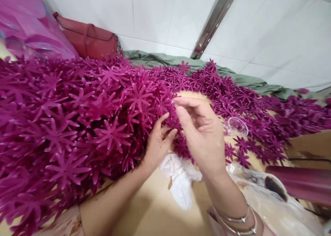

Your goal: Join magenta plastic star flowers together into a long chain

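Observation:
A big heap of magenta star-shaped flower pieces (77,105) covers the left and far side of the cardboard-coloured tabletop (155,208). My left hand (157,143) rests at the heap's edge with thumb and fingers closed around a few flower pieces. My right hand (200,132) is raised just right of it, fingers curled and thumb meeting the fingertips in a pinch; what it holds is too small to make out. Bangles circle my right wrist.
A crumpled white cloth (179,175) lies below my hands. A small clear cup (236,126) stands to the right among flowers. A clear plastic bag (269,198) and a dark red tube (302,184) lie lower right. A red bag (89,39) and green fabric (165,60) sit against the tiled wall.

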Available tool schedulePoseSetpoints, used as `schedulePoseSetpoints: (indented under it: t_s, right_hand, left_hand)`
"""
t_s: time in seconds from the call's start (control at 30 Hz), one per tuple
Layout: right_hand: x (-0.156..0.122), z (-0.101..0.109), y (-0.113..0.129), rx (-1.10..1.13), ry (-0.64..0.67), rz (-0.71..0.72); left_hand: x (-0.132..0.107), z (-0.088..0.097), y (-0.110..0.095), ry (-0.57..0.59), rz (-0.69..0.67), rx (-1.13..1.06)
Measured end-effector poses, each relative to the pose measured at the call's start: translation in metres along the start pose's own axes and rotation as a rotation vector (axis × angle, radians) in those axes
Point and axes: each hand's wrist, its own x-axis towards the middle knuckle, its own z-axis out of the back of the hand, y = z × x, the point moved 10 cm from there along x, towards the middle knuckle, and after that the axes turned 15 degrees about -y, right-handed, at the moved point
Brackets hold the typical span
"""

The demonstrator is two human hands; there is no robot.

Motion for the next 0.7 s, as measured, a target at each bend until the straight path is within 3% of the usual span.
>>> schedulePoseSetpoints:
  t_s: [0.07, 0.17, 0.3, 0.47, 0.7]
  right_hand:
    - [0.0, 0.018, -0.028, -0.13, -0.038, -0.016]
    - [-0.008, 0.041, -0.076, -0.218, -0.076, -0.157]
    - [-0.028, 0.046, -0.118, -0.081, -0.074, -0.406]
    - [-0.036, 0.043, -0.129, 0.108, -0.099, -0.517]
    - [-0.035, 0.042, -0.122, 0.09, -0.058, -0.449]
  left_hand:
    - [0.004, 0.001, 0.005, 0.004, 0.039, -0.042]
    - [0.007, 0.0, 0.006, 0.016, 0.044, -0.06]
    - [0.007, -0.002, 0.003, 0.04, 0.004, 0.016]
    - [0.007, 0.0, 0.003, 0.018, 0.025, 0.026]
    - [0.006, -0.004, 0.002, 0.039, 0.019, 0.051]
